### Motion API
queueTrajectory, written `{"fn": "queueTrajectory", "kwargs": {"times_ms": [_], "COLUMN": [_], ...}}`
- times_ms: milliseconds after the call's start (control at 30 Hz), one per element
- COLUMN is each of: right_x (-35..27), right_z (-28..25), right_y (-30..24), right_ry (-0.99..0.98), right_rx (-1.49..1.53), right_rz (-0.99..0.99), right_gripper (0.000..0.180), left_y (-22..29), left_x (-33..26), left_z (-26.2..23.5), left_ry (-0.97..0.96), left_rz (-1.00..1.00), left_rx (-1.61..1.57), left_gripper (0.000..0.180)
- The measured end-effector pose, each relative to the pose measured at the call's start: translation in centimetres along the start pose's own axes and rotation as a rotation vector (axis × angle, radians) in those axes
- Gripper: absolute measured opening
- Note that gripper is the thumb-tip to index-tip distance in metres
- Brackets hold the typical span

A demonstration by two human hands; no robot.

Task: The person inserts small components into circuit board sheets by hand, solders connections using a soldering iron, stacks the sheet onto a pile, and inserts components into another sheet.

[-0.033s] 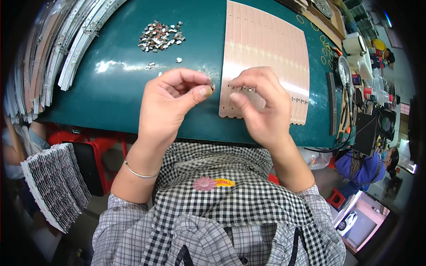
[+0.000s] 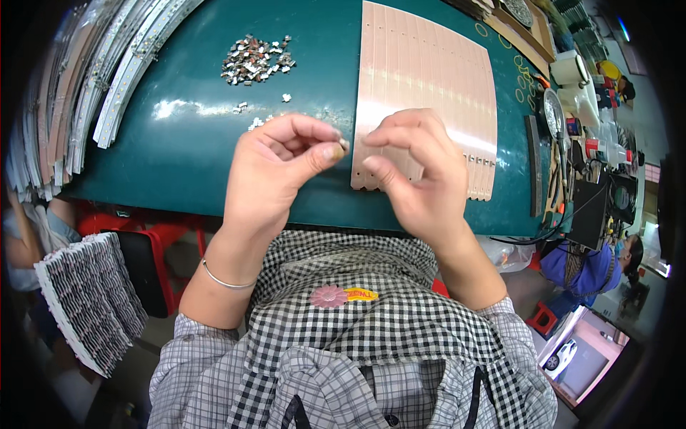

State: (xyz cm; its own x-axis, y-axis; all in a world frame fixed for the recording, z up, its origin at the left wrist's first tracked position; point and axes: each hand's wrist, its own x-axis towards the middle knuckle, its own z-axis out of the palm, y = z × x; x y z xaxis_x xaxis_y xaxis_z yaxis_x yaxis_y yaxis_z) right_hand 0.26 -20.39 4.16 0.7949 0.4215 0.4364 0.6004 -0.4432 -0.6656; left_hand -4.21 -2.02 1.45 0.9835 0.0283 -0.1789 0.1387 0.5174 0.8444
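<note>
My left hand [image 2: 268, 171] pinches a small pale connector [image 2: 344, 145] between thumb and forefinger, above the table just left of the pinkish strips. My right hand [image 2: 429, 171] is open, its thumb and forefinger apart, over the lower part of the strips [image 2: 429, 79]. These strips lie side by side as one flat panel. A few small dark-and-silver parts [image 2: 480, 161] sit in a row on them; my right hand hides the row's left part. Beyond my left hand lies a heap of small white and brown connectors [image 2: 256, 61], with a loose connector [image 2: 286, 97] nearer.
Stacked long LED strips [image 2: 132, 79] stand at the table's left edge. Along the right side are yellow rubber bands [image 2: 520, 93], a dark bar [image 2: 534, 166] and a round metal dish [image 2: 553, 114]. A bundle of strips [image 2: 93, 297] rests at lower left. Another person [image 2: 582, 270] sits at right.
My right hand has shifted slightly, and its fingers now cover more of the row of small parts. The connector in my left hand shows a little more at the fingertips.
</note>
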Motion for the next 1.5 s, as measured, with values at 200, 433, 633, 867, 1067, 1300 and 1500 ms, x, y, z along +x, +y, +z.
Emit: {"fn": "queueTrajectory", "kwargs": {"times_ms": [200,433,633,867,1067,1300,1500], "right_x": [-0.3,-0.3,-0.5,-0.1,0.2,0.0,-0.2], "right_z": [-0.1,-0.2,1.1,1.9,1.9,1.9,2.2], "right_y": [-0.4,1.2,3.3,3.2,3.2,3.0,2.3], "right_ry": [0.079,0.046,-0.066,-0.077,-0.087,-0.103,-0.126], "right_rx": [0.076,-0.013,-0.185,-0.282,-0.297,-0.339,-0.433], "right_rz": [-0.202,-0.078,-0.029,-0.049,-0.047,-0.039,-0.064], "right_gripper": [0.023,0.016,0.014,0.014,0.014,0.013,0.013], "left_y": [-0.4,1.0,2.1,0.2,-0.1,-0.4,-0.8], "left_x": [-0.8,-1.1,0.3,2.1,1.6,1.6,1.5], "left_z": [1.0,0.1,-3.6,-3.0,-2.9,-3.0,-2.9], "left_ry": [-0.134,-0.026,0.177,0.268,0.228,0.237,0.255], "left_rz": [-0.236,0.155,0.338,0.637,0.650,0.699,0.726], "left_rx": [-0.248,0.509,1.179,1.138,1.206,1.211,1.206], "left_gripper": [0.015,0.022,0.028,0.022,0.022,0.021,0.019]}}
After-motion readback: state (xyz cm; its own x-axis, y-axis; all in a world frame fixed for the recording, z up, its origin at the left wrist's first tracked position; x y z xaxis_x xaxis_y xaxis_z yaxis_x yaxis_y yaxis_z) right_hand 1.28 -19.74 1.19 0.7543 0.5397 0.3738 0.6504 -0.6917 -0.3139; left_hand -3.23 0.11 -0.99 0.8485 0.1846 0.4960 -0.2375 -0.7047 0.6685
